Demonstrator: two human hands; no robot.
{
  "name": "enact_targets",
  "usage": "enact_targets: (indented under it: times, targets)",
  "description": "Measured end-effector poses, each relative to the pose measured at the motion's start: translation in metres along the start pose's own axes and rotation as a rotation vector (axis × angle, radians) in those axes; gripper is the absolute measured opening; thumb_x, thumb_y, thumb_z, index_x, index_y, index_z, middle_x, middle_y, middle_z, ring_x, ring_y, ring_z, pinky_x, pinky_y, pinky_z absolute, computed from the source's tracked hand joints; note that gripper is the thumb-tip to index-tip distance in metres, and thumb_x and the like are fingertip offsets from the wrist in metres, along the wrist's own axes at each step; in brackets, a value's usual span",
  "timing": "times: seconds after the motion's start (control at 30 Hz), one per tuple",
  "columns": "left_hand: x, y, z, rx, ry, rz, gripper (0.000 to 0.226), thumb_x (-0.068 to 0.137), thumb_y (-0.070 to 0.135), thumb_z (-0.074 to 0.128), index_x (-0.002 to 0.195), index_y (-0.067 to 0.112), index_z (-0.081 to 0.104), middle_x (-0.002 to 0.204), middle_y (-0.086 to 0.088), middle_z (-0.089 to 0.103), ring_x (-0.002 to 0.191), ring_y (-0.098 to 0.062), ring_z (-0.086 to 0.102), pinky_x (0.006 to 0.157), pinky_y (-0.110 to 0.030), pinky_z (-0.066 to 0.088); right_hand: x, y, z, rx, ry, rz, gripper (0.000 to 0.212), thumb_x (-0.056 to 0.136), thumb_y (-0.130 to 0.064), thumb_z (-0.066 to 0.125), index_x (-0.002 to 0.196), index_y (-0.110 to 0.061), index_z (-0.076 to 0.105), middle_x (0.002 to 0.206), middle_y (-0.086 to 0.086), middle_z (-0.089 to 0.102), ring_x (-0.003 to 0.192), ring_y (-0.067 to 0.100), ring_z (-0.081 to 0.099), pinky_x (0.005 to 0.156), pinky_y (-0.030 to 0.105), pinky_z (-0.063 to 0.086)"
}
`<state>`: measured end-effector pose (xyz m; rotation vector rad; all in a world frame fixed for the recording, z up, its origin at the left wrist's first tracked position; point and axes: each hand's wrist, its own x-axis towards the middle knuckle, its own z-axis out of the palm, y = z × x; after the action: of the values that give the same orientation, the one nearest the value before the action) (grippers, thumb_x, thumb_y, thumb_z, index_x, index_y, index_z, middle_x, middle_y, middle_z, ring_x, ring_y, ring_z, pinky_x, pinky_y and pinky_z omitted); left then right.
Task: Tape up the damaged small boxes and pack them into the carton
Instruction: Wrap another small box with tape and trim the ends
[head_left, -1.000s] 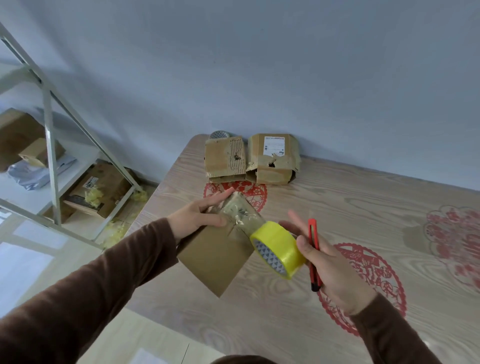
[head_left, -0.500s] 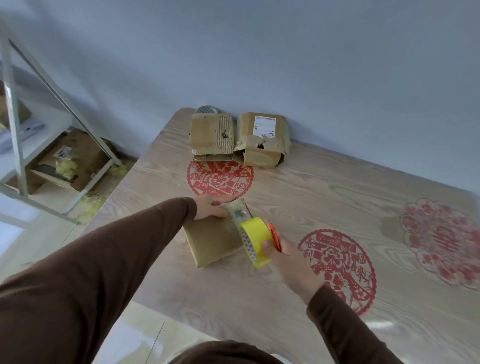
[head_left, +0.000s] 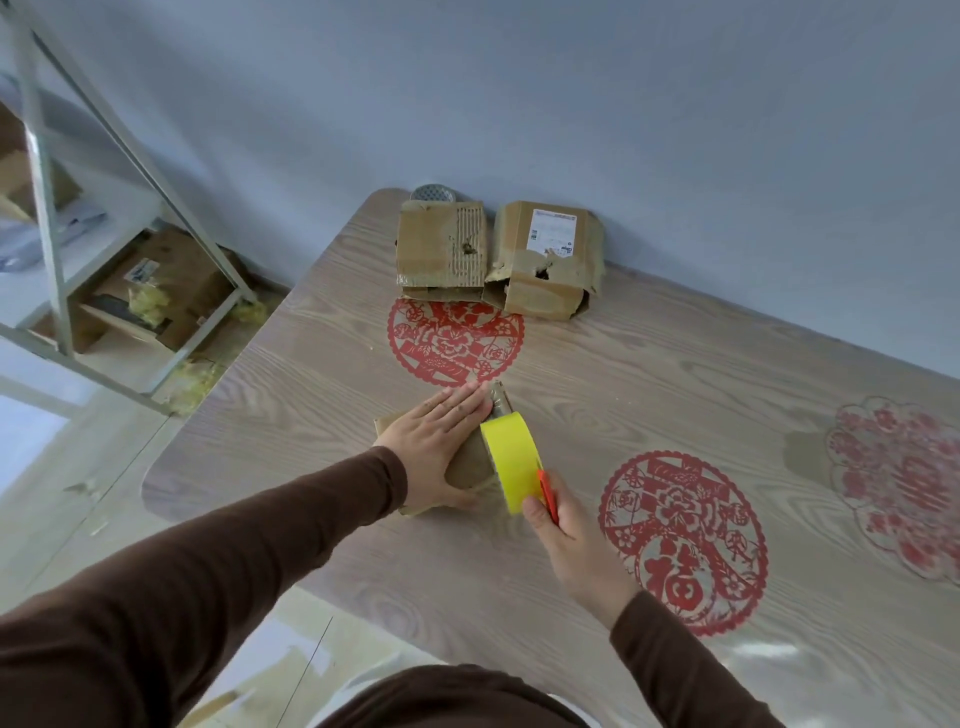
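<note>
While my left hand (head_left: 441, 447) presses flat on the small box (head_left: 470, 460) | right hand (head_left: 563, 525) grips yellow tape roll (head_left: 511, 460) and red cutter (head_left: 548, 493) beside it | step: taping | next: cut strip cleanly

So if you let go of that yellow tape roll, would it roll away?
Probably a little: the yellow tape roll stands on its edge on the small box, so it could roll or tip. Its strip seems stuck to the box, which would likely hold it back. It looks stiff.

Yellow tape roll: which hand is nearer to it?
Right. The right hand grips the yellow tape roll at its near edge; the left hand presses flat on the small box beside it.
</note>
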<state>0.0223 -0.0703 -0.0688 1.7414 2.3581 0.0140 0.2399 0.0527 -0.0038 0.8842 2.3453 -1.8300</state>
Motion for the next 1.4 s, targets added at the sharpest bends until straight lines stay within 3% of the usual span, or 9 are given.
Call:
enact_targets:
  times: [0.13,0.37,0.57,0.7,0.83,0.93,1.13,1.27,1.4]
  targets:
    - [0.003,0.002,0.002,-0.024,0.019,-0.006,0.113,0.080,0.083,0.043,0.161,0.021,-0.005,0.168,0.001,-0.009,0.154,-0.012,-0.013,0.125,-0.034,-0.007,0.003,-0.004,0.003,0.041,0.025,-0.005,0.029,0.105,-0.030,0.048,0.134,-0.029,0.051,0.126,-0.012,0.063,0.118,-0.003,0.056,0.098,0.013,0.041]
    - [0.001,0.007,0.003,0.016,0.040,0.013,0.109,0.085,0.078,0.043,0.161,0.014,-0.001,0.168,-0.002,-0.010,0.154,-0.013,-0.015,0.125,-0.035,-0.005,-0.005,-0.008,0.006,0.040,0.104,-0.017,0.036,0.106,-0.039,0.045,0.137,-0.023,0.053,0.123,-0.009,0.065,0.116,0.005,0.060,0.101,0.026,0.047]
    - [0.005,0.008,-0.002,-0.038,0.000,-0.001,0.106,0.083,0.077,0.044,0.160,0.029,-0.009,0.169,0.002,-0.010,0.155,-0.013,-0.010,0.126,-0.034,-0.004,-0.033,0.020,0.005,0.042,0.119,0.112,0.023,0.106,-0.030,0.045,0.119,-0.048,0.050,0.112,-0.027,0.066,0.110,-0.013,0.058,0.095,0.013,0.042]
    - [0.006,0.008,-0.002,-0.002,-0.021,0.015,0.100,0.084,0.078,0.038,0.160,0.033,-0.010,0.168,0.001,-0.017,0.154,-0.014,-0.015,0.125,-0.036,-0.008,-0.043,0.050,0.010,0.030,0.077,0.237,0.019,0.105,-0.036,0.045,0.119,-0.046,0.053,0.117,-0.014,0.067,0.111,0.002,0.063,0.103,0.033,0.048]
    - [0.007,0.016,0.002,0.046,0.011,0.081,0.096,0.091,0.065,0.040,0.160,0.020,-0.009,0.167,-0.003,-0.015,0.155,-0.019,-0.012,0.126,-0.039,-0.003,-0.040,0.051,0.013,0.013,0.064,0.284,0.026,0.107,-0.035,0.042,0.132,-0.039,0.045,0.117,-0.014,0.064,0.109,0.003,0.060,0.096,0.027,0.045]
    - [0.009,0.022,0.007,0.100,-0.019,0.103,0.085,0.098,0.054,0.037,0.157,0.031,-0.020,0.166,-0.011,-0.020,0.154,-0.024,-0.016,0.125,-0.043,-0.007,-0.039,0.046,0.017,0.015,0.058,0.299,0.018,0.107,-0.033,0.042,0.121,-0.043,0.047,0.115,-0.013,0.066,0.106,0.003,0.062,0.094,0.026,0.048]
    - [0.015,0.018,0.009,0.141,-0.043,0.126,0.075,0.101,0.060,0.028,0.155,0.040,-0.022,0.165,-0.011,-0.020,0.153,-0.025,-0.019,0.125,-0.044,-0.007,-0.033,0.057,0.032,0.032,0.054,0.346,0.036,0.106,-0.036,0.045,0.141,-0.031,0.046,0.123,-0.011,0.064,0.115,0.010,0.061,0.103,0.037,0.048]
    - [0.027,-0.007,-0.008,0.277,-0.094,0.226,0.078,0.102,0.053,0.035,0.153,0.043,-0.024,0.164,-0.011,-0.026,0.153,-0.027,-0.021,0.125,-0.046,-0.005,-0.030,0.037,0.050,0.177,0.013,0.352,0.027,0.107,-0.029,0.046,0.130,-0.040,0.039,0.122,-0.017,0.060,0.117,0.006,0.058,0.096,0.020,0.043]
    - [0.028,-0.006,-0.011,0.287,-0.044,0.122,0.088,0.099,0.043,0.047,0.154,0.040,-0.022,0.166,-0.008,-0.022,0.154,-0.029,-0.015,0.126,-0.048,0.003,-0.022,0.026,0.065,0.266,0.049,0.375,0.022,0.106,-0.025,0.048,0.128,-0.027,0.052,0.112,-0.013,0.063,0.102,0.002,0.060,0.088,0.018,0.044]
